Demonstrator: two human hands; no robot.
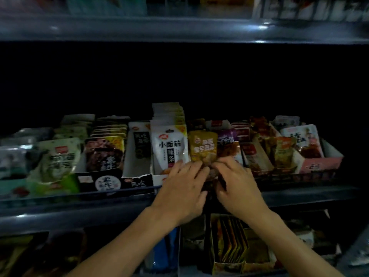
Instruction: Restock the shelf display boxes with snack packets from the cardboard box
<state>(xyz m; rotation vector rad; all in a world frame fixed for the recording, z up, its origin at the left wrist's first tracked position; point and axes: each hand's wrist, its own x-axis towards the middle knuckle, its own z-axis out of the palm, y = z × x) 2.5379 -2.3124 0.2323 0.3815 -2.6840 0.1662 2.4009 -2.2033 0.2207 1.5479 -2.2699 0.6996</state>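
Now | left hand [184,186], right hand [235,182] | both grasping yellow packet [202,146]

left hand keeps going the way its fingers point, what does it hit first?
Probably the yellow packet: the left hand points up and slightly right, fingertips at that packet's lower edge. Depth is unclear; the white packet sits just left.

Both hands — left hand [184,191], right hand [238,184] — grip yellow packet [203,148].

Dark open room above the packed display boxes [323,156], under the upper shelf [179,31].
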